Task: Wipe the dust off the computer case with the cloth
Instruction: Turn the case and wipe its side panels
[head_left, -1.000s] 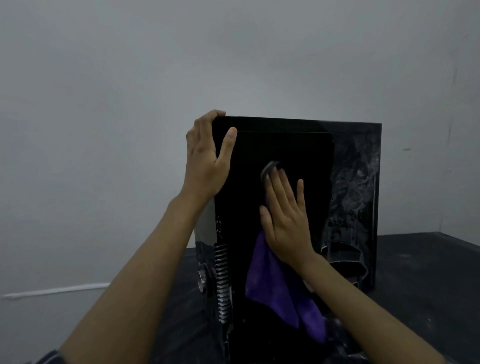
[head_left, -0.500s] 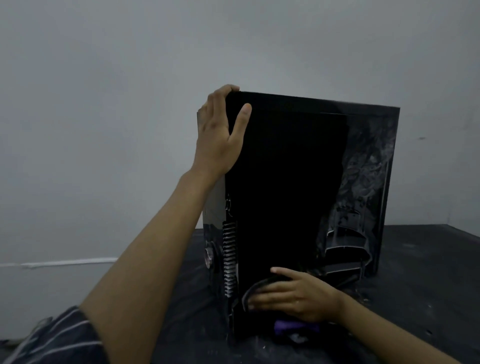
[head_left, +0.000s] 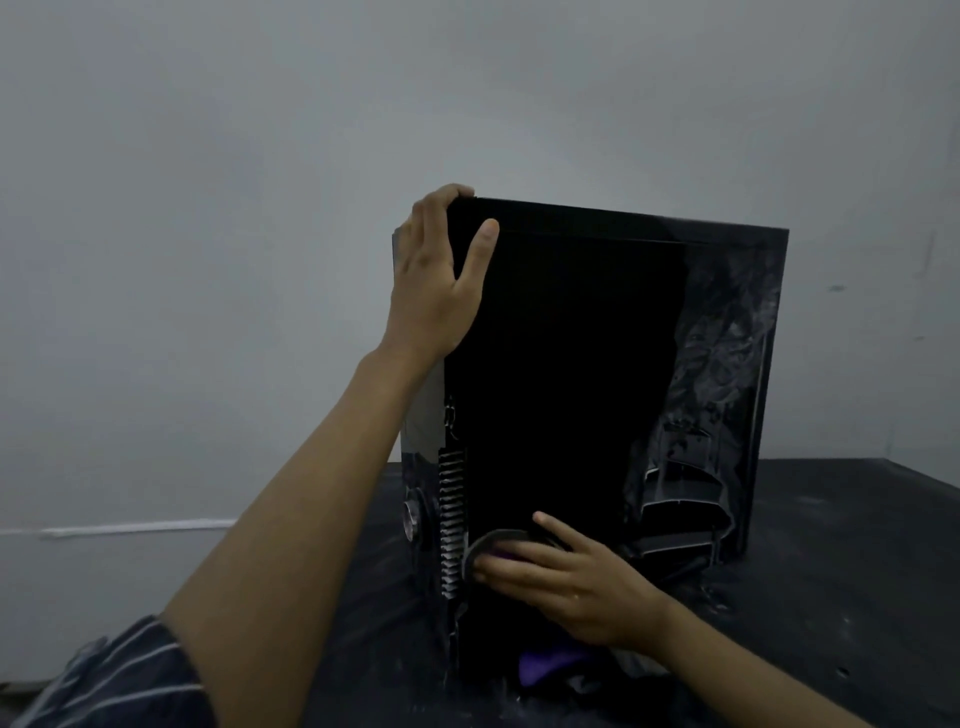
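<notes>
A black computer case (head_left: 571, 374) stands upright on a dark table, its glossy side panel facing me. My left hand (head_left: 436, 280) grips the case's top near corner, fingers over the top edge and thumb on the side panel. My right hand (head_left: 566, 577) presses a purple cloth (head_left: 548, 665) flat against the lower part of the side panel. Most of the cloth is hidden under my hand; a fold hangs out below the palm and a grey-edged bit shows by my fingertips.
The dark table top (head_left: 831, 571) is dusty and speckled, with open surface to the right of the case. A pale wall (head_left: 208, 260) rises close behind. My striped sleeve (head_left: 119, 680) shows at the lower left.
My right hand slid the cloth from the middle of the side panel down to its bottom, then shifted slightly up and right. The left hand kept its grip on the top corner.
</notes>
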